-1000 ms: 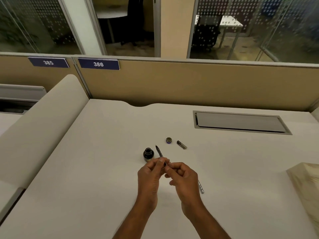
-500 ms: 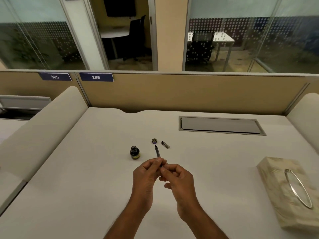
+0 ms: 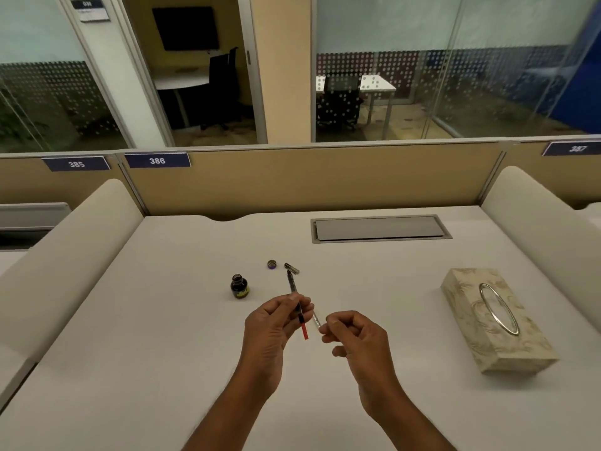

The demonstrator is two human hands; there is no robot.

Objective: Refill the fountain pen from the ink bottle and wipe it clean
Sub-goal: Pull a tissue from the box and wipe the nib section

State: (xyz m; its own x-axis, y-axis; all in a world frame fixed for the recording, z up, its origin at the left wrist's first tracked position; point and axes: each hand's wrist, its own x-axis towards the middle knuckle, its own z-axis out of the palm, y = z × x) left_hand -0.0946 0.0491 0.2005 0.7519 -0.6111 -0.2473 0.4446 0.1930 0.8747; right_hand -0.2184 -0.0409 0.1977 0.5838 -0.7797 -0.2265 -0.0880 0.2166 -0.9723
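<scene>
My left hand [image 3: 271, 323] grips the fountain pen's front part [image 3: 294, 294], a thin dark piece pointing away from me, with a red end [image 3: 304, 332] sticking out below the fingers. My right hand [image 3: 353, 336] hovers just to its right with fingers curled and nothing visible in them. A slim silver barrel [image 3: 316, 320] lies on the desk between the hands, close to the right fingertips. The small dark ink bottle [image 3: 239, 286] stands uncapped to the left of the pen. Its round lid [image 3: 272, 264] and the pen cap [image 3: 291, 268] lie behind.
A patterned tissue box [image 3: 497, 320] with an oval opening lies at the right. A grey cable hatch [image 3: 379, 228] is set into the white desk [image 3: 162, 320] at the back. Padded dividers flank both sides, and a tan partition closes the rear.
My right hand has drawn away to the right from the pen, and the pen's red end now shows. The left hand keeps its grip. The view has tilted up.
</scene>
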